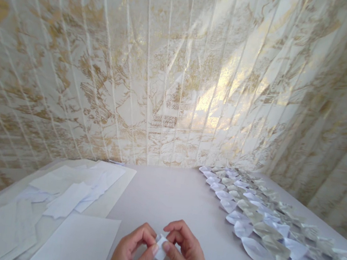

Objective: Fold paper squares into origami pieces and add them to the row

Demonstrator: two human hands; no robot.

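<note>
A small folded piece of white paper is held between my two hands, just above the table near its front edge. My left hand pinches its left side between thumb and forefinger. On the opposite side, the thumb and bent fingers of my right hand grip the paper, with the forefinger raised a little over the top. Parts of the folds are hidden behind my fingertips.
White paper sheets and loose cut pieces lie in overlapping piles on the left. Rows of folded, leaf-shaped paper pieces cover the table's right side. A patterned gold-and-white curtain hangs behind the table.
</note>
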